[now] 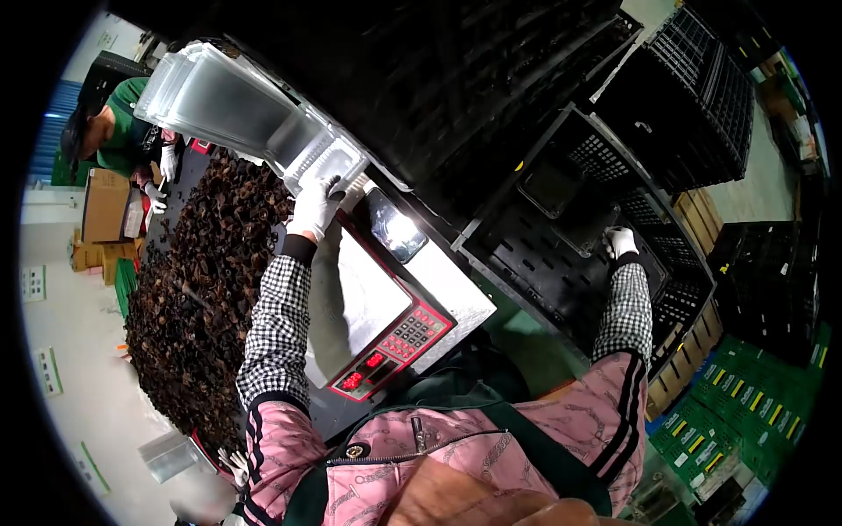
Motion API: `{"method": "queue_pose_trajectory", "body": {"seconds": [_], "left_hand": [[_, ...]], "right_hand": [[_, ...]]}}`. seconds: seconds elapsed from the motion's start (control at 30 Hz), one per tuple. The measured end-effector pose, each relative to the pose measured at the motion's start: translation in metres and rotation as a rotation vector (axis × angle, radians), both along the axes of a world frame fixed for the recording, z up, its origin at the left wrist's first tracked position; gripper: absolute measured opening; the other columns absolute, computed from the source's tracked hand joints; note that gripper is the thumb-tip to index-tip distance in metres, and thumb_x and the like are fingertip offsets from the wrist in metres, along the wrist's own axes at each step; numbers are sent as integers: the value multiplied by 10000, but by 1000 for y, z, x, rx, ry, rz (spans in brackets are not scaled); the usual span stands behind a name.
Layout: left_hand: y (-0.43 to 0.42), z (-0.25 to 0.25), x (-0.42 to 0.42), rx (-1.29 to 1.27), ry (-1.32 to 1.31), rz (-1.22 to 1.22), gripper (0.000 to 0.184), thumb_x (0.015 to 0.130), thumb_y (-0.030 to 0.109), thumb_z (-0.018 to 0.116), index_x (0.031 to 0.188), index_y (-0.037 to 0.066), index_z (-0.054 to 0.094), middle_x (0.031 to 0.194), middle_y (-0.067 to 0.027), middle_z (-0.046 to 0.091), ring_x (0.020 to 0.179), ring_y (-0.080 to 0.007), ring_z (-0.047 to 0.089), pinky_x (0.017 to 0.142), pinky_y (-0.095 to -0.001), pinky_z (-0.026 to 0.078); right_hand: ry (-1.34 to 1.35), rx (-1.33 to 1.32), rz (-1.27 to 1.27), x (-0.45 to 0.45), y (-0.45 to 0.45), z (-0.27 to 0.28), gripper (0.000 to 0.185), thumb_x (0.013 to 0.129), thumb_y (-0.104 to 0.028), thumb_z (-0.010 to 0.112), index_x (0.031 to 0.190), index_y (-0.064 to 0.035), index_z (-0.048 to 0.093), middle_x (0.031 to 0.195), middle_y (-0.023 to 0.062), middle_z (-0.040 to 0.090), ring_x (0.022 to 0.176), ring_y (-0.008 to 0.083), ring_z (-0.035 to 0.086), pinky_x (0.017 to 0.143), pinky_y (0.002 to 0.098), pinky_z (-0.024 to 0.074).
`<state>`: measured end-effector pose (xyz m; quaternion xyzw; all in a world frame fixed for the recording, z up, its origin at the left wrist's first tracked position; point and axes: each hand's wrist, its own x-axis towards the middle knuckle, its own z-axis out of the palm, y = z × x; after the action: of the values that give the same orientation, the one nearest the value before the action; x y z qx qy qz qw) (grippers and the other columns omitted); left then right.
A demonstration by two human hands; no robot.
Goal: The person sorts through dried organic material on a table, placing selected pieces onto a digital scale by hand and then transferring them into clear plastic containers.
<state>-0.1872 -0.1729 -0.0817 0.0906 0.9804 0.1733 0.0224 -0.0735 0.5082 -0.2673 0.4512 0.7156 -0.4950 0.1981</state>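
My left hand [314, 210], in a white glove, reaches past the scale and grips the near end of a clear plastic container [331, 159]. More clear containers are nested in a long stack [219, 101] behind it. My right hand [621, 242], also gloved, is inside a black plastic crate [517, 263]. Its fingers are curled at the edge of a transparent tray [583, 230] lying on the crate floor. The red-rimmed digital scale [373, 298] sits below my left hand, its red digits lit and its pan bare.
A large heap of dark, dried, curled pieces [215, 289] covers the table to the left. A phone [395, 226] lies beside the scale. A co-worker [123, 131] in white gloves stands at the far left. Black crates [684, 96] and green crates [737, 412] are stacked at right.
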Motion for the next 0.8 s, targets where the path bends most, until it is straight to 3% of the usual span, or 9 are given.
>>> {"method": "queue_pose_trajectory", "body": {"seconds": [0.23, 0.37, 0.4, 0.43, 0.47, 0.53, 0.63, 0.73, 0.8], "left_hand": [[-14, -40, -33, 189, -88, 3, 259, 898, 87, 652, 1149, 23, 662, 1065, -148, 681, 939, -242, 663, 800, -325, 536], [8, -15, -33, -88, -139, 56, 163, 882, 107, 598, 992, 42, 699, 901, -152, 698, 825, -282, 674, 736, -375, 529], [8, -18, -32, 16, -144, 131, 182, 865, 160, 588, 968, 57, 696, 922, -194, 695, 873, -330, 680, 762, -406, 524], [10, -17, -28, 15, -82, 125, 181, 867, 159, 586, 971, 58, 694, 916, -189, 692, 872, -334, 678, 760, -411, 522], [13, -17, -26, 16, -20, 112, 180, 868, 157, 584, 973, 59, 692, 909, -185, 689, 871, -338, 676, 758, -415, 521], [3, -42, -31, 120, 62, 118, 176, 874, 163, 581, 963, 53, 686, 911, -186, 686, 861, -347, 672, 749, -423, 520], [16, -27, -26, 798, -126, 440, 282, 1009, 246, 500, 1020, 20, 669, 918, -45, 636, 778, -168, 624, 712, -309, 535], [-5, -68, -49, 722, -11, 312, 299, 1019, 248, 505, 1104, 21, 680, 995, -77, 676, 859, -198, 662, 772, -334, 542], [0, -33, -42, 884, -49, 284, 295, 1012, 233, 517, 1151, 26, 675, 1029, -106, 697, 907, -224, 680, 797, -348, 545]], "right_hand": [[26, 310, -47, -8, 38, -123, 144, 873, -115, 614, 816, -8, 691, 672, 112, 697, 564, 233, 663, 554, 365, 510], [295, 762, 143, 18, 20, -71, 284, 854, -248, 673, 994, -15, 754, 948, 231, 729, 901, 380, 713, 759, 447, 546], [328, 793, 56, 21, 29, -87, 274, 876, -215, 657, 1018, 1, 749, 886, 196, 744, 767, 335, 713, 678, 411, 547], [492, 336, -351, 23, 18, -79, 244, 904, -176, 637, 1023, 18, 726, 794, 119, 713, 593, 214, 625, 532, 341, 484], [492, 198, -384, 25, -10, -25, 195, 936, -153, 616, 1019, 8, 688, 744, 54, 645, 516, 99, 493, 454, 270, 377], [531, 124, -409, 31, -37, 20, 187, 976, -185, 603, 1054, -22, 650, 694, 26, 602, 460, 57, 428, 412, 222, 319], [561, 64, -389, 37, -81, 81, 193, 987, -217, 617, 1069, -43, 635, 697, 22, 606, 456, 41, 429, 394, 195, 301], [640, -8, -316, 42, -113, 111, 186, 972, -235, 627, 1051, -71, 668, 682, -11, 601, 454, 35, 434, 389, 192, 276], [650, 4, -227, 43, -145, 145, 189, 979, -223, 622, 1049, -59, 686, 681, -18, 595, 467, 37, 433, 407, 189, 276]]}}
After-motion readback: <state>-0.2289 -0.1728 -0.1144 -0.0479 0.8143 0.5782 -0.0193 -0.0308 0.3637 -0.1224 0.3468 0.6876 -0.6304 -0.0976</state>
